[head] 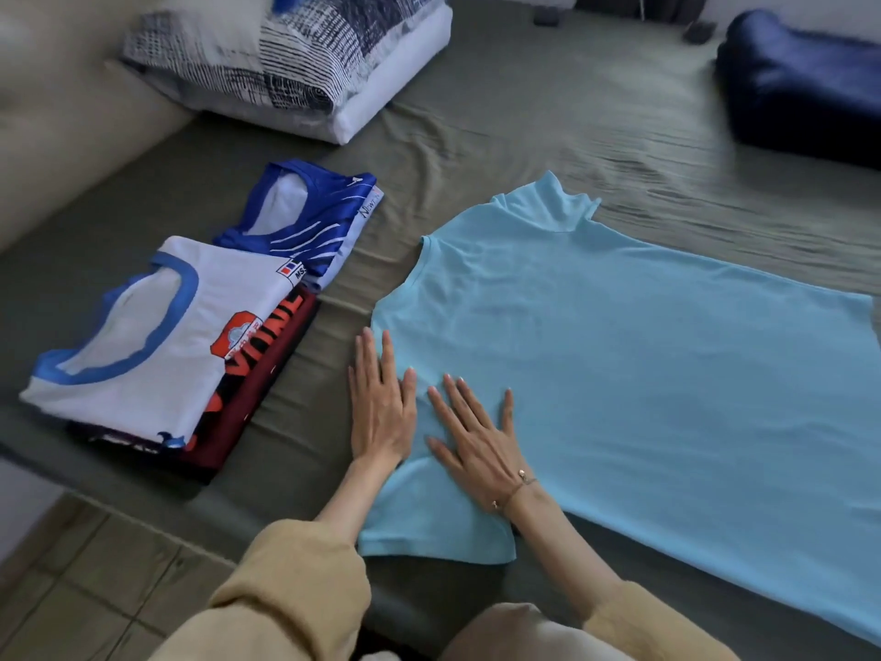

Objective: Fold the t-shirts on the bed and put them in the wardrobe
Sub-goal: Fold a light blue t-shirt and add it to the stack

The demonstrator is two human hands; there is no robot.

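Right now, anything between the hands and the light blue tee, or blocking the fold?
Nothing visible. The left hand and right hand both lie flat, fingers straight, directly on the light blue t-shirt. It is spread on the bed sheet, apart from the folded stack. The wardrobe is not in view.

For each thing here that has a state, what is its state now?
light blue t-shirt: spread flat, unfolded
white t-shirt: folded, top of a pile
blue t-shirt: folded
left hand: flat, on the shirt's edge
right hand: flat on the shirt
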